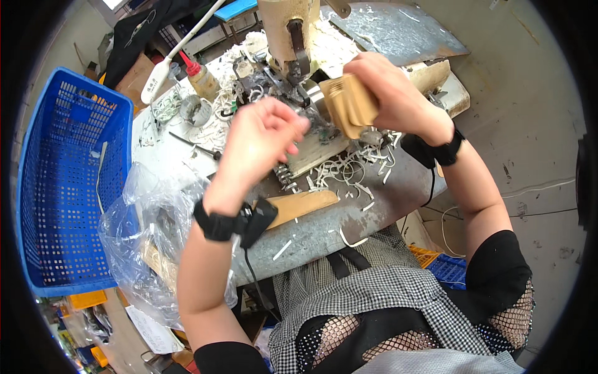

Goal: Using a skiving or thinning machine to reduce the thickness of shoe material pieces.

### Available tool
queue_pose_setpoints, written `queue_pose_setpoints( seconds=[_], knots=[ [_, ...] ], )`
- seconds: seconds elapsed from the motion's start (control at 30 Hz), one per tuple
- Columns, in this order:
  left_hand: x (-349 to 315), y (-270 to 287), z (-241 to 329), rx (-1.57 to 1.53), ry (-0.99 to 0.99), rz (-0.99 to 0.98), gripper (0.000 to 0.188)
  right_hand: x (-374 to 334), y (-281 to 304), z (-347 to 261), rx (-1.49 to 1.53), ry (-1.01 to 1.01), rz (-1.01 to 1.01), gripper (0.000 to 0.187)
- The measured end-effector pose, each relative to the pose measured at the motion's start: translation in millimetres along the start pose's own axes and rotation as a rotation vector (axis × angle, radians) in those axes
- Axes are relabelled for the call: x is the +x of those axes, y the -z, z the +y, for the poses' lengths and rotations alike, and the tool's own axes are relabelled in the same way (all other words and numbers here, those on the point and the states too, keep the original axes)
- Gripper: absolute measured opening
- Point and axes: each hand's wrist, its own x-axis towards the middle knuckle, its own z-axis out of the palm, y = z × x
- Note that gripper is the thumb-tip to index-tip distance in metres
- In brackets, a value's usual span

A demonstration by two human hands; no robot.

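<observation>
In my right hand (389, 93) is a small stack of flat tan pieces (349, 106) with rounded ends, gripped beside the machine head. My left hand (258, 140) hovers over the work surface just left of the machine's working parts. Its fingers are curled, with thumb and forefinger close together; the hand is slightly blurred, and anything between the fingertips is too small to make out. The cream industrial machine (283, 31) stands directly ahead of both hands. Below my left hand, a long tan flat piece (305, 206) lies near the table's front edge, partly behind the wrist strap.
White trimmings (349, 171) litter the table (398, 193). A blue plastic basket (68, 199) stands at the left, with a clear plastic bag (143, 230) beside it. Behind my left hand are a red-tipped bottle (200, 78), a roll of tape (195, 111) and a white lamp (156, 80).
</observation>
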Motion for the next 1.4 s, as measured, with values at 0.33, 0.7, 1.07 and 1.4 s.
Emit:
queue_pose_setpoints(
  seconds=[0.33, 0.7, 1.07, 1.4],
  knots=[
    [-42.3, -97.4, 9.1, -0.788, -0.068, -0.438, 0.050, -18.8, -3.5, -36.3, 2.056, -0.402, 0.278, 0.054],
    [-45.2, -114.6, -7.4, -0.719, 0.124, -0.368, 0.039, -46.4, -8.5, -32.4, 1.846, -0.699, 0.561, 0.055],
    [-37.9, -126.6, -17.2, -0.584, 0.133, -0.238, 0.045, -65.9, -19.4, -72.3, 1.499, -1.036, 0.373, 0.057],
    [-45.9, -128.6, -33.6, -0.511, -0.014, -0.224, 0.070, -77.1, -23.1, -89.2, 0.928, -0.687, 0.241, 0.048]
  ],
)
